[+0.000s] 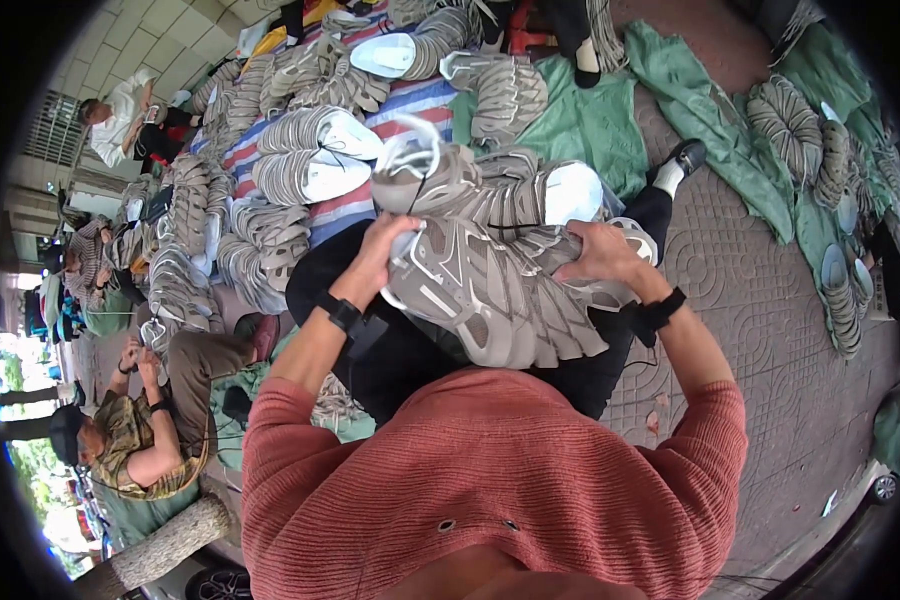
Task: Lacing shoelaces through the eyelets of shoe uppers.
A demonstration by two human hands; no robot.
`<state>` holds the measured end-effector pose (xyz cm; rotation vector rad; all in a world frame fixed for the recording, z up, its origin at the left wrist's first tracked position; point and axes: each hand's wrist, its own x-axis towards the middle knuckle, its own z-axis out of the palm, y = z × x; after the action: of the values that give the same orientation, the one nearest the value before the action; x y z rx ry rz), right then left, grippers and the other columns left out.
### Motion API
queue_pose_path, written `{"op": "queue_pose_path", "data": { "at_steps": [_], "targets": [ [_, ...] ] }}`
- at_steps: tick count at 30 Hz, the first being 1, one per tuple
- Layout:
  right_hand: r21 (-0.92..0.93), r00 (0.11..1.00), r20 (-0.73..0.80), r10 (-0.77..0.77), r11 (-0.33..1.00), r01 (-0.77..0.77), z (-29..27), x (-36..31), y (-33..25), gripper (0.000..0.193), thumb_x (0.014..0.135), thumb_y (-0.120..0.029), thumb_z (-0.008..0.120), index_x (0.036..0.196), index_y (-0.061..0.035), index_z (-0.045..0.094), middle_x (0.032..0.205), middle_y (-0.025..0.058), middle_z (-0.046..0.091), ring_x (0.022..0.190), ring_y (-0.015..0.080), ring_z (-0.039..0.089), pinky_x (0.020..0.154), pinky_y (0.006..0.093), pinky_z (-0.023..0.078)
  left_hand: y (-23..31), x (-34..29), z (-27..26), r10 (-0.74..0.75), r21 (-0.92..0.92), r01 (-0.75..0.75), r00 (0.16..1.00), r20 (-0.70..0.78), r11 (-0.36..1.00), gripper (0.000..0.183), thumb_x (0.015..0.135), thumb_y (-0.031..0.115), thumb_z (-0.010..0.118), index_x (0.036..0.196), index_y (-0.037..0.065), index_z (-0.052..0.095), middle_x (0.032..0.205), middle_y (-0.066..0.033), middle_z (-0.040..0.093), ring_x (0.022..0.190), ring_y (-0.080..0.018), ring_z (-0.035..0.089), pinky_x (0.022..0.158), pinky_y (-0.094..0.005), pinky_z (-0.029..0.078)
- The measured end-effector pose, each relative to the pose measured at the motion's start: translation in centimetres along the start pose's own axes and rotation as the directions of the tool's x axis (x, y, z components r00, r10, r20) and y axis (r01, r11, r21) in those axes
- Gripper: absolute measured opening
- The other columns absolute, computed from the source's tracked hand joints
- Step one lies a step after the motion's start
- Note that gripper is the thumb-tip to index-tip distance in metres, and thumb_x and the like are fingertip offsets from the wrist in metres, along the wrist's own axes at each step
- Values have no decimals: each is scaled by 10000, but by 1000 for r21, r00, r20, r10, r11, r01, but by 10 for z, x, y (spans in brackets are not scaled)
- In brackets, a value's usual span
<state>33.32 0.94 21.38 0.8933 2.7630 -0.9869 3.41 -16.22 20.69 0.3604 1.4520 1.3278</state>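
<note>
You hold a fanned stack of grey mesh shoe uppers across your black-trousered lap, left hand pinching its far-left edge, right hand spread at its right end; cord-tied grey bundles crowd beyond it, brown patterned paving stretches open rightward

Outdoor setting in daylight, brightest at left. Patterned paving occupies the right; green sheets and a striped sheet overlie the ground. Upper left, a tiled wall bears a grille; lower left, a trunk slants; foliage lines the left edge.
</note>
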Motion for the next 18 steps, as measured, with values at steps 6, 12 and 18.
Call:
{"op": "queue_pose_path", "data": {
  "at_steps": [6,12,18],
  "targets": [
    [30,887,-460,-19,999,37,-2,-26,-30,548,532,-368,818,849,-6,555,757,158,601,756,345,579,727,405,424,101,-13,38,423,315,-455,890,168,833,918,708,38,624,1436,14,65,1004,-124,583,895,-173,574,822,-292,461],
    [-302,669,-702,-243,953,30,18,-32,-48,402,585,-246,768,850,-67,524,793,78,543,804,241,537,760,379,367,95,18,13,384,285,-371,923,11,884,734,775,47,568,1388,-31,172,756,-111,613,687,-158,585,651,-281,479],
    [-388,853,-515,-85,910,-144,118,8,-7,170,727,-173,597,833,-76,505,803,77,572,817,229,556,783,393,356,1,63,-9,382,834,-339,908,169,435,521,813,198,632,1250,13,417,881,-86,621,804,-190,595,735,-308,472]
  ]
}}
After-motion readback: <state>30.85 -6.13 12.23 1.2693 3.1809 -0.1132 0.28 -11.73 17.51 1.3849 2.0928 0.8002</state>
